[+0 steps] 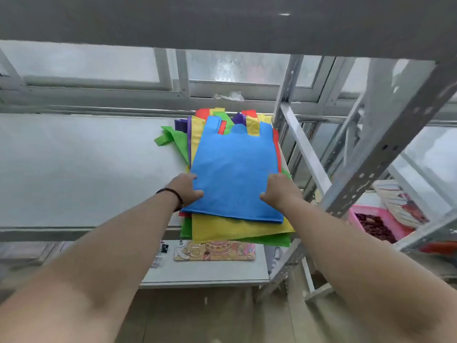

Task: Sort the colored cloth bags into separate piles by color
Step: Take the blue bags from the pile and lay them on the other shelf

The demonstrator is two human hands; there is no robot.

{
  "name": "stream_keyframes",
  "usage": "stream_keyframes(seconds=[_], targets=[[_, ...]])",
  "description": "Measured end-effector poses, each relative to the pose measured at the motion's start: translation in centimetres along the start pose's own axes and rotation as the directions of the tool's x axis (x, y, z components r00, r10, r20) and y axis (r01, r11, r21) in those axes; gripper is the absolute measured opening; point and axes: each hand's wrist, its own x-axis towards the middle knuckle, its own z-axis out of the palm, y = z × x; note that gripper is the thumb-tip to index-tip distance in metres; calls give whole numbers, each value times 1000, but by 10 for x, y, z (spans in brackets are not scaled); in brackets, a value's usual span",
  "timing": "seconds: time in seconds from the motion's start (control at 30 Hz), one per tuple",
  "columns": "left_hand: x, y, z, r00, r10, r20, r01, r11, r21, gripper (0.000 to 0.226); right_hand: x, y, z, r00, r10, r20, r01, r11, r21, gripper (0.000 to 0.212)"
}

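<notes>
Grey metal shelving (385, 154) frames a pale shelf (74, 169) where our stack of colored bags (237, 231) lies. We pinch the top blue bag (235, 169) at both side edges, left hand (185, 189) and right hand (279, 189), thumbs above, fingers curled beneath. Beyond our right fingers sits a pink basket (395, 226). No writing is readable.

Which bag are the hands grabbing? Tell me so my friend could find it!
Look at the white shelf in front of the window. At its right end lies a stack of colored cloth bags, and the blue bag lies on top. It is the only blue one, gripped by the left hand and right hand.
</notes>
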Motion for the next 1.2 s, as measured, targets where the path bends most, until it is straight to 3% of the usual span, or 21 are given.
stream_keyframes(seconds=[0.07, 0.13, 0.2, 0.3, 0.4, 0.47, 0.57, 0.77, 0.93, 1.0, 1.1, 1.13, 1.2], targets=[[8, 1, 5, 999, 8, -50, -10, 999, -40, 14, 6, 3, 4, 998, 69, 10, -70, 995, 67, 20], [15, 3, 12, 995, -71, -70, 66, 996, -64, 27, 12, 8, 11, 982, 175, 72, -184, 972, 147, 6], [18, 7, 14, 985, -147, -91, 137, 985, -102, 23, 16, 10, 15, 959, 252, 126, -276, 932, 235, 16], [24, 11, 12, 958, -274, -89, 261, 956, -134, 45, 20, 13, 14, 935, 295, 199, -351, 854, 384, 22], [32, 16, 6, 937, -345, -59, 326, 921, -212, 26, 23, 14, 15, 911, 301, 282, -413, 694, 590, 33], [34, 18, 1, 915, -402, -20, 382, 883, -271, 33, 25, 16, 17, 898, 309, 315, -440, 598, 670, 35], [34, 23, -5, 896, -445, -12, 420, 853, -310, 36, 27, 19, 16, 885, 313, 343, -464, 549, 696, 23], [33, 22, -11, 896, -441, -50, 412, 869, -275, 30, 26, 16, -1, 841, 241, 484, -537, 482, 692, 25], [32, 28, -15, 903, -429, -31, 398, 860, -320, 26, 20, 18, -8, 737, 200, 645, -676, 210, 707, 15], [30, 33, -20, 907, -421, 20, 400, 843, -360, 18, 21, 20, -11, 727, 170, 665, -686, 133, 716, 10], [26, 33, -22, 882, -435, 182, 470, 783, -408, 54, 21, 24, -18, 713, 137, 688, -699, 59, 713, 7], [26, 29, -18, 859, -442, 257, 511, 727, -459, 54, 21, 25, -19, 713, 140, 687, -699, 63, 712, 7], [22, 25, -15, 790, -429, 439, 613, 515, -599, 41, 21, 28, -20, 712, 150, 686, -699, 70, 711, 10]])
